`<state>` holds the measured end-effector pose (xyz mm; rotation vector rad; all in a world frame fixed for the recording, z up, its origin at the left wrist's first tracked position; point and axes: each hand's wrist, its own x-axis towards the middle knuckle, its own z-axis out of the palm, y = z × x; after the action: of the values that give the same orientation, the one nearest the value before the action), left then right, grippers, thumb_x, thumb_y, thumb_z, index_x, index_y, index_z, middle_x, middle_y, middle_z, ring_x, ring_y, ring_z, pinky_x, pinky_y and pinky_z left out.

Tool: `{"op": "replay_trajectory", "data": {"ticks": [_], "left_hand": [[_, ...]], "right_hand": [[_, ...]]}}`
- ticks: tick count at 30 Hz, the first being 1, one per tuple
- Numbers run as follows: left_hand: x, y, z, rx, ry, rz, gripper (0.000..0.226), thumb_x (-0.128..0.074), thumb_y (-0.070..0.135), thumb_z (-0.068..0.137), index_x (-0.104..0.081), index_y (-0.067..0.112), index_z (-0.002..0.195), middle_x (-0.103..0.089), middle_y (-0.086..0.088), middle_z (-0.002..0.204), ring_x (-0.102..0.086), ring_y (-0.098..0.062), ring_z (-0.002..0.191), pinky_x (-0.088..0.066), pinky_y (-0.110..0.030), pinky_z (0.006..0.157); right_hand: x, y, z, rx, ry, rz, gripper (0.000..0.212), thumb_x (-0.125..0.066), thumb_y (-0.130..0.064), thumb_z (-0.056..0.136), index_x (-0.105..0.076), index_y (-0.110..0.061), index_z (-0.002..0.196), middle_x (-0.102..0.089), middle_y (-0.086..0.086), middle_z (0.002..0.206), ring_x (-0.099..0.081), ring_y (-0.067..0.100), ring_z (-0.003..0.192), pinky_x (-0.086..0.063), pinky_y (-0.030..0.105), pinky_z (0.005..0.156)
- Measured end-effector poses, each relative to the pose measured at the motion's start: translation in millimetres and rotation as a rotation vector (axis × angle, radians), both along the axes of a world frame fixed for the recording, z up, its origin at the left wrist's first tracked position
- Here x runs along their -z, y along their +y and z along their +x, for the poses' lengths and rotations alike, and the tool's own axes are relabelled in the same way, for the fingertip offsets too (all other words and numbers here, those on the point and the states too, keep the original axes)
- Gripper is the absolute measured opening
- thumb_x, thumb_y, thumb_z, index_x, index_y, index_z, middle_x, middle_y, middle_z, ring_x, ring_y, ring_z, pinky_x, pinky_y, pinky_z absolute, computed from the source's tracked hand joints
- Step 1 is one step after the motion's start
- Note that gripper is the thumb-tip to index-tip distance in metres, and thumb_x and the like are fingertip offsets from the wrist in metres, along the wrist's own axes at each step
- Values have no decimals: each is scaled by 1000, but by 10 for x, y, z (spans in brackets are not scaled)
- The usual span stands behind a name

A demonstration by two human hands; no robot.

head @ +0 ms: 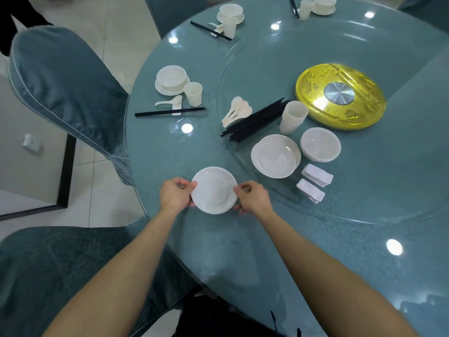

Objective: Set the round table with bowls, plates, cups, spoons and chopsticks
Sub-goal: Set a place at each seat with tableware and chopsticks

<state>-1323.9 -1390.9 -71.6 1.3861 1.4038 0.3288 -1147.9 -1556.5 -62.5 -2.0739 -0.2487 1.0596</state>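
Near the table point(243, 251) edge, left hand point(173, 194) and right hand point(252, 199) pinch the plate point(214, 190) by opposite rims; bare glass surrounds it.

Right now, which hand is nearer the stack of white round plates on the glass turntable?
Right. The right hand is front-left of the plate stack; the left hand lies farther left, beyond the single white plate both hold.

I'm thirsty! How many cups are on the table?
3 single ones: left cup, far cup, top-edge cup. The stack of cups holds more, number unclear.
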Motion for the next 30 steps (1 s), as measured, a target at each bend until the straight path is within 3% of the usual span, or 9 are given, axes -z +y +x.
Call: {"op": "replay_trajectory", "data": {"ticks": [3, 6, 9, 12, 15, 18, 22, 25, 30], "left_hand": [[38, -3, -73, -22, 23, 35, 18, -84, 21, 94, -73, 7, 96, -78, -14, 82, -72, -23, 50, -62, -38, 47], [97, -14, -153, 10, 45, 74, 15, -84, 18, 94, -77, 7, 102, -77, -13, 84, -69, -18, 46, -57, -28, 44], [141, -24, -214, 116, 107, 76, 21, -84, 14, 93, -79, 13, 113, -77, -8, 88, -75, -29, 60, -66, -41, 64], [183, -22, -250, 208, 200, 119, 30, -83, 11, 92, -78, 18, 120, -76, 0, 89, -77, -31, 69, -66, -46, 77], [212, -12, -258, 242, 240, 143, 43, -83, 11, 91, -73, 16, 133, -76, -2, 98, -76, -32, 85, -62, -47, 89], [188, 3, -254, 269, 308, 226, 45, -84, 19, 90, -71, 19, 133, -74, 1, 103, -73, -27, 98, -58, -42, 95], [117, 37, -165, 270, 317, 351, 44, -82, 26, 91, -71, 19, 133, -67, -5, 121, -69, -25, 103, -56, -43, 98], [36, 74, 4, 296, 281, 412, 40, -79, 26, 93, -72, 18, 132, -65, -6, 123, -67, -23, 104, -53, -37, 98], [-108, 53, 366, 366, 222, 442, 32, -77, 23, 94, -75, 20, 126, -67, -1, 119, -67, -18, 96, -50, -29, 93]], "right_hand": [[119, 17, -150, -106, -89, -13, 14, -65, -13, 97, -68, -14, 110, -77, 2, 87, -78, 21, 65, -67, 46, 74], [185, 13, -201, -115, -105, -23, 17, -63, -8, 93, -68, -17, 105, -77, -1, 81, -77, 16, 67, -66, 46, 81], [228, 16, -228, -120, -115, -26, 16, -61, -10, 92, -67, -22, 101, -76, -5, 78, -76, 12, 65, -66, 46, 79], [236, 25, -248, -148, -110, -33, 14, -63, -15, 92, -66, -25, 101, -76, -6, 86, -78, 17, 73, -65, 46, 81], [222, 47, -254, -174, -113, -46, 16, -64, -20, 93, -67, -24, 109, -74, -4, 99, -77, 23, 87, -64, 45, 87], [212, 48, -236, -173, -120, -44, 19, -65, -22, 95, -68, -21, 114, -74, -3, 104, -78, 25, 89, -64, 46, 89], [167, -24, -131, -81, -138, -15, 22, -63, -27, 100, -68, -16, 119, -73, -4, 104, -79, 20, 78, -64, 45, 85], [67, -70, 2, -11, -177, 39, 19, -60, -25, 103, -69, -16, 116, -74, -6, 102, -77, 13, 63, -66, 43, 78], [-97, -92, 265, 76, -187, 93, 16, -58, -24, 102, -65, -21, 115, -74, -7, 100, -77, 15, 63, -62, 38, 67]]}}
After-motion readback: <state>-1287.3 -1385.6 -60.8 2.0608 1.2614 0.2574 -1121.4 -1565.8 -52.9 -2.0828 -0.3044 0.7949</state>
